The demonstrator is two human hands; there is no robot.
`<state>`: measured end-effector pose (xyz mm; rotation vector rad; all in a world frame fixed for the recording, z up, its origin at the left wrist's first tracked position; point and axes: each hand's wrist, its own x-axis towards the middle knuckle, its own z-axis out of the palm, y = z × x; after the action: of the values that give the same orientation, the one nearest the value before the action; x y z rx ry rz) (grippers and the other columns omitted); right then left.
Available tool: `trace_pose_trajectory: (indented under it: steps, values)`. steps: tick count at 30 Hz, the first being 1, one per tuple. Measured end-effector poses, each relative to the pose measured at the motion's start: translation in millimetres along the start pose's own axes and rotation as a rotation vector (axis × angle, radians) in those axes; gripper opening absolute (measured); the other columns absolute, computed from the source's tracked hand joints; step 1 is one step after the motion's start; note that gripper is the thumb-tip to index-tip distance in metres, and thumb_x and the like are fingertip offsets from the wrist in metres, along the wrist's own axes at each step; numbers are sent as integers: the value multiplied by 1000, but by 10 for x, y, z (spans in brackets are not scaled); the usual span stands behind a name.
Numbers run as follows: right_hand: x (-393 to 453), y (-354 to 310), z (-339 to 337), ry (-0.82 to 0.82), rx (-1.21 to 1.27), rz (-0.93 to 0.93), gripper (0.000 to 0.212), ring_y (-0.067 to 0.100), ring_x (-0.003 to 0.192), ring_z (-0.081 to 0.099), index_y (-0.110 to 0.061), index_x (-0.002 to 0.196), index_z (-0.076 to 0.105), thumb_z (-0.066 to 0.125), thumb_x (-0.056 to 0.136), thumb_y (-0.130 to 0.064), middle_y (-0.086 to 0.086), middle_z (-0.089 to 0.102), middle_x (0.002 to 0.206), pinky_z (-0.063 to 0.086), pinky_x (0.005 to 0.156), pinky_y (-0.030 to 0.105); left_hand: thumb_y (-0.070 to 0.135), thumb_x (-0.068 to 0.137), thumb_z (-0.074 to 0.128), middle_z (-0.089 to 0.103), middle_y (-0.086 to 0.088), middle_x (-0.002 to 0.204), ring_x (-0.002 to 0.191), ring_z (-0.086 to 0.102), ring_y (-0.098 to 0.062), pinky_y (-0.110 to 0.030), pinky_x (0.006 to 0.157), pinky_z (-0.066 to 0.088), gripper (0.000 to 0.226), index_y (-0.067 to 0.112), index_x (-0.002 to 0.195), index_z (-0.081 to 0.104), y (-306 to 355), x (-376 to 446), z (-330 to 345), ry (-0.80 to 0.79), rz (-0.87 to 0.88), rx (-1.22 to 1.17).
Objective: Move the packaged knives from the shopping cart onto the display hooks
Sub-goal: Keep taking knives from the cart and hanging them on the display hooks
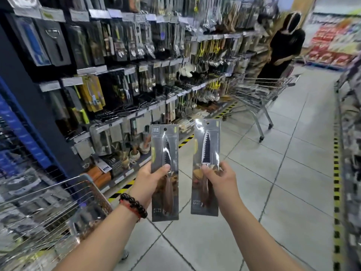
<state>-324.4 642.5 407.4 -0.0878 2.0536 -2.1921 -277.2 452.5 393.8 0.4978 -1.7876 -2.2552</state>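
Observation:
I hold two packaged knives upright in front of me over the aisle floor. My left hand (150, 179) grips the left packaged knife (165, 149), a grey card with a dark blade and brown handle. My right hand (219, 178) grips the right packaged knife (207, 145), which looks the same. Each card has a hang hole at its top. The wire shopping cart (58, 204) stands at my lower left, with more packages inside. The display hooks (117, 114) with hanging kitchen tools fill the shelving on the left.
A second wire cart (261, 94) stands further down the aisle by the shelving. A person in dark clothes (285, 47) stands behind it. Another shelf (351, 133) lines the right edge. Yellow-black tape (336, 173) marks the floor along both shelf rows.

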Motion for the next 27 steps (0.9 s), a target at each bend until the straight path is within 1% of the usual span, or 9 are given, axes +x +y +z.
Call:
trace_pose_trajectory:
  steps: [4, 7, 12, 15, 18, 21, 23, 25, 27]
  values:
    - [551, 87, -60, -44, -7, 8, 11, 29, 80, 71, -23, 92, 65, 73, 84, -22, 11, 74, 87, 60, 70, 43, 13, 91, 62, 75, 1, 96, 87, 69, -14, -31, 78, 53, 15, 19, 104, 66, -54, 401, 165, 59, 28, -24]
    - [1051, 144, -31, -91, -31, 27, 12, 32, 84, 72, -24, 92, 65, 74, 84, -25, 11, 74, 89, 60, 76, 47, 12, 91, 63, 74, 3, 97, 89, 69, -13, -27, 77, 52, 16, 17, 106, 65, -151, 801, 257, 102, 44, -42]
    - [2026, 174, 61, -141, -88, 37, 15, 22, 80, 73, -23, 101, 65, 70, 87, -24, 5, 75, 89, 60, 71, 39, 9, 90, 62, 76, 6, 87, 79, 70, -8, -16, 62, 52, 14, 18, 101, 65, -269, 1655, 403, 136, 28, -78]
    - [2557, 136, 164, -185, -119, 36, 18, 16, 76, 73, -23, 104, 64, 70, 87, -24, 2, 75, 86, 58, 65, 30, 9, 90, 62, 75, 7, 85, 76, 69, -7, -16, 61, 52, 13, 17, 101, 66, -168, 2113, 433, 164, 36, -94]
    - [3068, 52, 327, -217, -90, 52, 16, 11, 61, 70, -17, 103, 62, 69, 89, -17, 1, 73, 76, 52, 51, 19, 12, 89, 64, 75, 7, 88, 81, 69, -7, -17, 64, 52, 16, 16, 104, 66, -32, 2565, 433, 217, 68, -83]
    - [3539, -6, 515, -269, -101, 34, 19, 8, 61, 70, -12, 105, 62, 69, 88, -17, -2, 73, 75, 50, 50, 16, 12, 88, 66, 74, 8, 85, 77, 68, -6, -15, 62, 51, 13, 13, 102, 66, 86, 2966, 435, 269, 93, -47]
    - [3873, 3, 649, -296, -97, 33, 16, 5, 58, 68, -10, 102, 61, 68, 89, -15, 2, 72, 76, 49, 49, 15, 14, 88, 66, 73, 1, 88, 79, 67, -10, -18, 63, 52, 14, 11, 102, 66, 141, 3228, 414, 308, 89, -32]
    - [4241, 65, 820, -334, -86, 47, 15, 9, 67, 70, -14, 99, 61, 70, 88, -17, 9, 73, 86, 56, 59, 23, 18, 88, 68, 71, -3, 88, 81, 66, -15, -24, 67, 53, 15, 10, 101, 66, 168, 3500, 361, 351, 86, -21]
    - [4620, 148, 1034, -391, -86, 46, 32, 22, 89, 71, -17, 106, 61, 76, 82, -31, 11, 73, 101, 58, 84, 43, 22, 86, 71, 69, -1, 83, 79, 65, -17, -29, 69, 53, 15, 12, 95, 67, 207, 3770, 294, 403, 74, -2]
